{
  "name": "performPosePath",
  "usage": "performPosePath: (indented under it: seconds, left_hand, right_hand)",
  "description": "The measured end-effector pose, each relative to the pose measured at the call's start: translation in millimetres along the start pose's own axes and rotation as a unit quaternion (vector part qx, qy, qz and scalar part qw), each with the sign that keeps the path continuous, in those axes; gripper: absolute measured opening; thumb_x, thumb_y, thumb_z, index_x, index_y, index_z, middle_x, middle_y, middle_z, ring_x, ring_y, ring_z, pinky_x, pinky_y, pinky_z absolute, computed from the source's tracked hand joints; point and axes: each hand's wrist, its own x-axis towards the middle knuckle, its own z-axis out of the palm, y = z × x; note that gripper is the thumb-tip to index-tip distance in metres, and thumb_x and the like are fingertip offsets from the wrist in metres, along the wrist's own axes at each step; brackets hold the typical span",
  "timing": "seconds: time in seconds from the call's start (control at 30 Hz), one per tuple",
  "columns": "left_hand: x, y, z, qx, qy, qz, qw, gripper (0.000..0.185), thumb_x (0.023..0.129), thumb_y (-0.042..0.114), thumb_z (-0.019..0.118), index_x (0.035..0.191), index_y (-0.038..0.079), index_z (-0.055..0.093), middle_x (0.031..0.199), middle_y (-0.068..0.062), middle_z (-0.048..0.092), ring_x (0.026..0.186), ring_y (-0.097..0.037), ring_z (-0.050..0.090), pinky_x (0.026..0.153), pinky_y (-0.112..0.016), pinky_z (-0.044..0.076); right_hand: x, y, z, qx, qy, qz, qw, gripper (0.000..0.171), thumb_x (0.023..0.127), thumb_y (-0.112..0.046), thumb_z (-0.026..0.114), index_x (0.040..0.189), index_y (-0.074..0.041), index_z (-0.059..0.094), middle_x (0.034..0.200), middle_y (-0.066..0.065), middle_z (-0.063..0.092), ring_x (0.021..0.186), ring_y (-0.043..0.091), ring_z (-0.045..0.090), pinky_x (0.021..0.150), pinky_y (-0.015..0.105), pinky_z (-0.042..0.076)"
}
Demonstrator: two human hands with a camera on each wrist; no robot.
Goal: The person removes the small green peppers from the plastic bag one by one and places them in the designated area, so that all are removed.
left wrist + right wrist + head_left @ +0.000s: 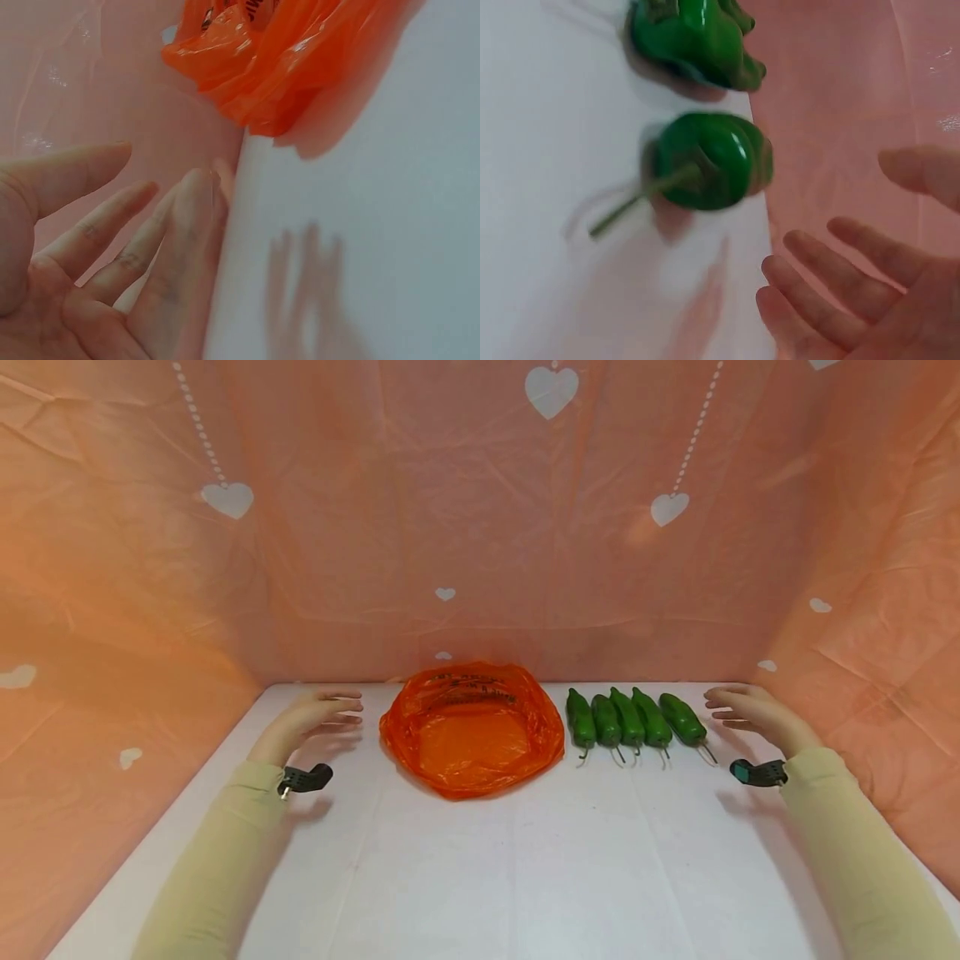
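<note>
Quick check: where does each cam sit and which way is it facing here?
Head: on the head, facing forward and down at the white table; shows both sleeves, left hand, right hand.
Left wrist: on the left wrist, facing along the open palm toward the orange bag; shows fingers.
Right wrist: on the right wrist, facing the nearest green pepper; shows fingers.
Shared: head and left wrist both show the bag.

Orange bag (472, 731) & pepper row (633, 720) block mid-table; front & outer sides open.
</note>
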Motion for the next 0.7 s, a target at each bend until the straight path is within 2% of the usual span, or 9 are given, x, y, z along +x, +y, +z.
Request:
performPosePath:
  seconds: [0.07,0.1,0.17,0.2,0.23,0.27,0.37,0.5,0.7]
  left_hand:
    - [-2.4,19.2,3.4,0.04,0.015,0.012,0.999,0.055,0.091,0.019,0.062,0.137,-0.004,0.042,0.128,-0.018,0.051,0.11,-0.032,0.06,0.093,-0.042,0.05]
    - [-1.7,36.2,6.9,0.048,0.042,-0.021,0.9977,0.053,0.094,0.024,0.06,0.135,-0.005,0.044,0.123,-0.014,0.056,0.104,-0.029,0.063,0.091,-0.043,0.051]
    - [-1.9,53.1,10.4,0.074,0.055,-0.023,0.9955,0.05,0.094,0.018,0.059,0.134,-0.009,0.043,0.117,-0.015,0.059,0.1,-0.027,0.065,0.089,-0.04,0.052]
    - [-2.9,64.2,14.1,0.086,0.061,-0.022,0.9942,0.049,0.095,0.013,0.057,0.132,-0.014,0.041,0.116,-0.022,0.059,0.099,-0.029,0.065,0.088,-0.042,0.053]
    - [-3.8,82.0,20.8,0.093,0.09,-0.076,0.9888,0.048,0.098,0.015,0.054,0.131,-0.017,0.041,0.113,-0.026,0.06,0.096,-0.032,0.066,0.085,-0.044,0.053]
    - [-3.3,86.7,21.6,0.111,0.097,-0.081,0.9857,0.048,0.098,0.015,0.054,0.131,-0.017,0.04,0.114,-0.028,0.06,0.098,-0.033,0.065,0.085,-0.045,0.053]
    - [-3.7,94.1,22.8,0.204,0.112,-0.073,0.9698,0.05,0.099,0.018,0.053,0.132,-0.017,0.04,0.126,-0.035,0.051,0.108,-0.042,0.057,0.088,-0.047,0.052]
    - [-3.1,93.1,21.7,0.326,0.127,-0.047,0.9358,0.054,0.098,0.025,0.053,0.133,-0.015,0.043,0.133,-0.034,0.044,0.118,-0.049,0.047,0.094,-0.055,0.044]
    - [1.8,86.4,21.5,0.411,0.119,-0.013,0.9037,0.054,0.097,0.022,0.055,0.136,-0.013,0.041,0.135,-0.034,0.043,0.125,-0.05,0.038,0.104,-0.059,0.031]
  right_hand:
    - [-2,-1,-4,-0.05,0.008,-0.021,0.998,0.062,0.104,-0.032,0.036,0.14,0.018,0.025,0.139,0.041,0.031,0.124,0.054,0.037,0.101,0.057,0.037]
    - [-2,-2,-6,-0.079,0.016,-0.03,0.996,0.061,0.103,-0.031,0.037,0.139,0.018,0.028,0.138,0.041,0.032,0.122,0.055,0.038,0.099,0.058,0.038]
    - [-3,-4,-9,-0.135,0.029,-0.049,0.989,0.059,0.102,-0.03,0.04,0.137,0.018,0.033,0.135,0.041,0.036,0.12,0.055,0.04,0.097,0.061,0.039]
    - [-4,-5,-10,-0.157,0.036,-0.057,0.985,0.059,0.101,-0.029,0.043,0.136,0.017,0.035,0.134,0.041,0.037,0.119,0.056,0.04,0.095,0.062,0.039]
    - [-5,-7,-11,-0.176,0.042,-0.062,0.982,0.059,0.1,-0.029,0.046,0.135,0.017,0.036,0.133,0.041,0.038,0.118,0.057,0.04,0.094,0.064,0.039]
    - [-5,-8,-11,-0.194,0.048,-0.07,0.977,0.058,0.099,-0.029,0.049,0.135,0.016,0.038,0.132,0.041,0.039,0.118,0.057,0.04,0.093,0.065,0.039]
    - [-6,-9,-12,-0.238,0.057,-0.089,0.965,0.058,0.097,-0.026,0.054,0.134,0.016,0.039,0.131,0.041,0.04,0.117,0.06,0.037,0.092,0.069,0.036]
    - [-4,-5,-11,-0.301,0.073,-0.123,0.943,0.058,0.093,-0.022,0.058,0.132,0.017,0.04,0.131,0.04,0.04,0.118,0.058,0.037,0.094,0.069,0.033]
    - [-2,-1,-7,-0.374,0.097,-0.162,0.908,0.059,0.089,-0.017,0.064,0.13,0.018,0.041,0.129,0.041,0.04,0.118,0.057,0.036,0.097,0.067,0.03]
